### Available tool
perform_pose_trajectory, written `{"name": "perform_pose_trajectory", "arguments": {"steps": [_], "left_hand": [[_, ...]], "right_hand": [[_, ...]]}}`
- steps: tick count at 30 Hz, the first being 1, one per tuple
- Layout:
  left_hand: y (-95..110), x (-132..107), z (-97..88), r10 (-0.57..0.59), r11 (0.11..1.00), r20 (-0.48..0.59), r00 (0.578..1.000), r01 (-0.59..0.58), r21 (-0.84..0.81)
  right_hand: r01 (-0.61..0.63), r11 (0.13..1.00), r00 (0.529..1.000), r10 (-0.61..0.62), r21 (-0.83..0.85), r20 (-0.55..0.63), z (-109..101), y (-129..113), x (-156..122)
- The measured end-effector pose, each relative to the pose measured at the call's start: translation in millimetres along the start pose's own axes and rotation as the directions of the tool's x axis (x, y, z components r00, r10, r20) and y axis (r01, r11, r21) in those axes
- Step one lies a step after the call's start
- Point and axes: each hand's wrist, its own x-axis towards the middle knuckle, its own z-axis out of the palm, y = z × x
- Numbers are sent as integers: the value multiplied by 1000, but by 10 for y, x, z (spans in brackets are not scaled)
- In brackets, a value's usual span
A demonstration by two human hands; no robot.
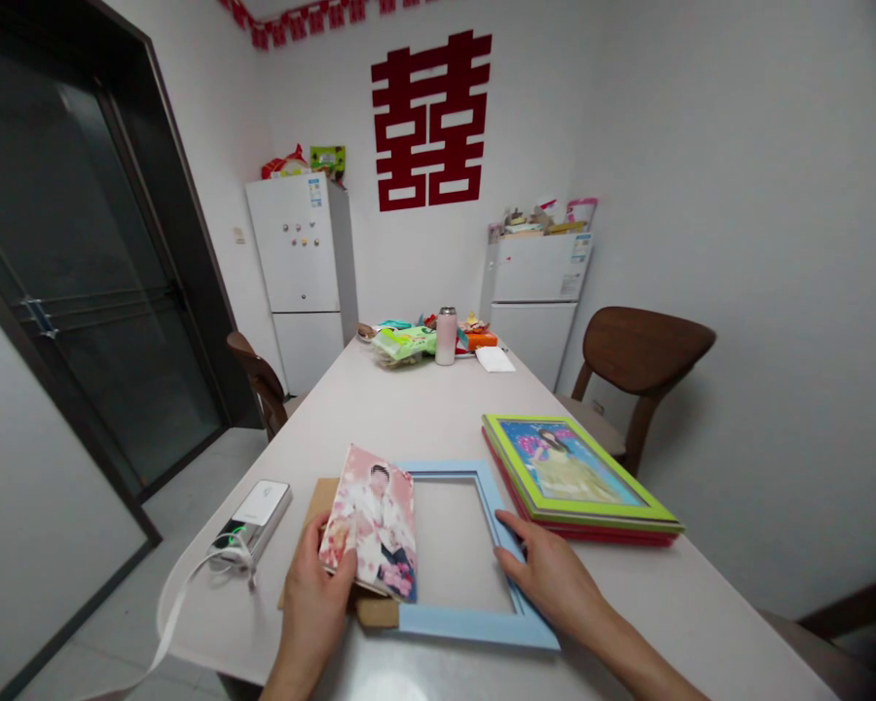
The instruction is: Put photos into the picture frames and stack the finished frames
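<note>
My left hand (pixel 319 574) grips a stack of photo prints (pixel 376 526) by its lower left edge, thumb on top. The top print shows a person in white against pink. It is held tilted over the left part of a light blue picture frame (pixel 478 623), which lies flat with its opening bare to the tabletop. My right hand (pixel 544 570) has its thumb and fingers closed on the frame's right side. Under the prints, partly hidden, is a brown cardboard backing (pixel 321 498), with a brown corner piece (pixel 377 612) at the frame's lower left.
Right of the frame lies a stack of picture frames (pixel 576 472), green on top and red below. A power bank (pixel 252 526) with a white cable sits at left. Farther back stand a pink bottle (pixel 446 337) and snack packets (pixel 405 343). Wooden chairs (pixel 642 350) flank the table.
</note>
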Motion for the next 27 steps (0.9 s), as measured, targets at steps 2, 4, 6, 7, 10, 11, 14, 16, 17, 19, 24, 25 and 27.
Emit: {"name": "perform_pose_trajectory", "arguments": {"steps": [2,4,6,7,10,11,14,16,17,19,24,25,27], "left_hand": [[-138,-31,-17,14,998,49,999,-17,54],[-226,-64,-10,41,992,91,995,-52,114],[-268,-88,3,73,980,103,992,-91,179],[-278,-96,7,89,972,102,991,-109,209],[-288,-99,4,125,949,100,987,-149,279],[-289,-95,-1,132,943,98,986,-156,293],[-288,-82,-9,169,931,78,982,-185,315],[-270,-82,10,216,922,68,974,-226,315],[-253,-89,29,243,916,69,968,-252,311],[-209,-121,88,292,905,100,951,-309,294],[-101,-248,298,374,851,319,871,-459,255],[-86,-260,336,377,844,344,860,-472,256],[-52,-250,390,381,842,343,858,-476,255]], "right_hand": [[13,998,1000,-13,-55,-7,21,5,-1],[25,995,1000,-26,-93,-10,42,3,-1],[33,991,999,-34,-133,-10,56,-5,-5],[34,988,999,-35,-154,-8,57,-10,-10],[33,979,999,-36,-200,-9,38,-36,-26],[45,978,998,-51,-202,-25,27,-51,-29],[141,983,982,-155,-122,-113,13,-135,-23],[208,978,969,-203,24,-141,55,-230,6],[210,970,973,-195,123,-127,98,-287,28],[123,929,992,-112,350,-50,225,-408,91],[-272,600,952,52,752,303,521,-691,270],[-301,549,940,35,780,338,524,-748,291],[-295,480,941,-6,826,339,458,-868,305]]}}
